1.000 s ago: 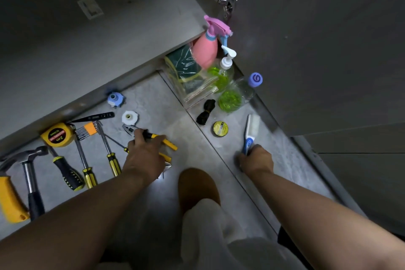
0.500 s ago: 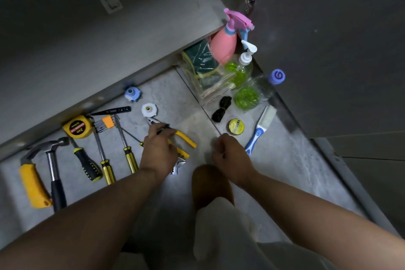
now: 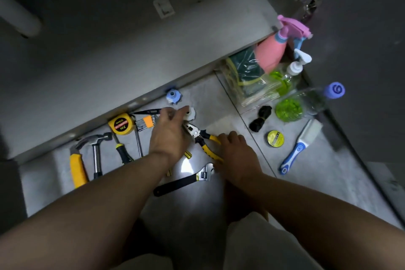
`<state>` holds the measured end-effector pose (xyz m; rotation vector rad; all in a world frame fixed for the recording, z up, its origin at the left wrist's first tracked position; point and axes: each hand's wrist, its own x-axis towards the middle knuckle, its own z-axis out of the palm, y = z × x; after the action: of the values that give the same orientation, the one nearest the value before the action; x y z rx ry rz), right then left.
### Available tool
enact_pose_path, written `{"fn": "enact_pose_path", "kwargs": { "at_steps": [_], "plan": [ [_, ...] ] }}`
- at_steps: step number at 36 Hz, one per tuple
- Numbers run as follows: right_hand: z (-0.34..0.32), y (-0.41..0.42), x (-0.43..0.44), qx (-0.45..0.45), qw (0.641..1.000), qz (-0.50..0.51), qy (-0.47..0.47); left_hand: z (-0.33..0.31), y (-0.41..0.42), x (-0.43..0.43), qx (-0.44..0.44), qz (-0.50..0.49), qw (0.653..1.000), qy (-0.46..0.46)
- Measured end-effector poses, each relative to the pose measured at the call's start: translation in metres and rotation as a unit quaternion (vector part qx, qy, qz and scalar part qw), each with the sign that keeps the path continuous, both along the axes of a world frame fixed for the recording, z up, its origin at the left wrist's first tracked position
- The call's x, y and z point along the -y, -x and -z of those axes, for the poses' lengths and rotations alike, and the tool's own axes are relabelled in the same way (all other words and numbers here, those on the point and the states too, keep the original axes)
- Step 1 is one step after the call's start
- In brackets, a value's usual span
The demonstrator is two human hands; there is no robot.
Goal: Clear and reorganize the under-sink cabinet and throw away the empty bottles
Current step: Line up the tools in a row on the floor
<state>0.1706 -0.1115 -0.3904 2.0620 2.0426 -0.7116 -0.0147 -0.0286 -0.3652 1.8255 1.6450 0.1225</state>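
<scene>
My left hand [image 3: 168, 136] reaches with straight fingers over the tool row, its fingertips at a white plastic fitting [image 3: 192, 114]. My right hand [image 3: 236, 153] curls over the handles of the yellow pliers [image 3: 206, 140] on the floor tiles. A black-handled adjustable wrench [image 3: 186, 180] lies just below both hands. At the cabinet's right corner stand a pink spray bottle [image 3: 269, 55] and a pump bottle with green liquid [image 3: 287, 79]. A clear bottle with a blue cap [image 3: 306, 103] lies on its side beside them.
A tape measure [image 3: 121, 126], hammer [image 3: 96, 151], screwdrivers [image 3: 123, 153] and a blue fitting [image 3: 173, 96] lie along the cabinet edge. Bagged sponges [image 3: 245, 72], a black bundle [image 3: 260, 118], a yellow tape roll [image 3: 275, 138] and a blue brush [image 3: 300, 147] lie right. The open cabinet door [image 3: 361, 50] stands right.
My right hand let go of the blue brush and moved left onto the pliers' handles. My left hand released the pliers and reached up to the white fitting.
</scene>
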Motion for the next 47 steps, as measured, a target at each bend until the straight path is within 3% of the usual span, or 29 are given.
{"fn": "enact_pose_path", "kwargs": {
  "at_steps": [3, 6, 9, 13, 20, 25, 30, 36, 41, 47],
  "plan": [
    [0.002, -0.004, 0.001, 0.001, 1.000, -0.005, 0.002, 0.006, -0.002, -0.017, -0.018, 0.046, 0.999, 0.021],
    [-0.001, -0.005, -0.007, -0.007, 1.000, -0.005, -0.004, 0.011, -0.008, -0.029, -0.021, -0.008, 1.000, 0.001],
    [-0.006, 0.002, -0.028, -0.067, 0.997, -0.012, -0.044, 0.012, -0.007, -0.037, -0.111, -0.034, 0.992, -0.044],
    [-0.011, 0.026, -0.066, -0.161, 0.985, -0.021, -0.061, 0.011, 0.002, -0.049, -0.198, 0.032, 0.979, -0.035],
    [-0.015, 0.046, -0.110, -0.116, 0.987, -0.108, -0.039, 0.009, 0.010, -0.073, -0.108, 0.076, 0.991, -0.013],
    [-0.012, 0.030, -0.107, -0.101, 0.992, 0.019, -0.070, 0.013, -0.001, -0.078, -0.041, 0.027, 0.999, 0.005],
    [-0.008, 0.009, -0.098, -0.153, 0.967, 0.167, -0.120, 0.017, -0.024, -0.080, 0.026, 0.014, 0.999, 0.018],
    [-0.009, 0.001, -0.090, -0.201, 0.946, 0.205, -0.151, 0.011, -0.060, -0.083, 0.123, 0.015, 0.990, 0.065],
    [-0.009, 0.002, -0.084, -0.216, 0.949, 0.182, -0.141, 0.004, -0.069, -0.089, 0.124, 0.066, 0.983, 0.120],
    [-0.013, 0.002, -0.059, -0.203, 0.957, 0.121, -0.168, -0.008, -0.039, -0.081, 0.089, 0.082, 0.986, 0.112]
  ]
}}
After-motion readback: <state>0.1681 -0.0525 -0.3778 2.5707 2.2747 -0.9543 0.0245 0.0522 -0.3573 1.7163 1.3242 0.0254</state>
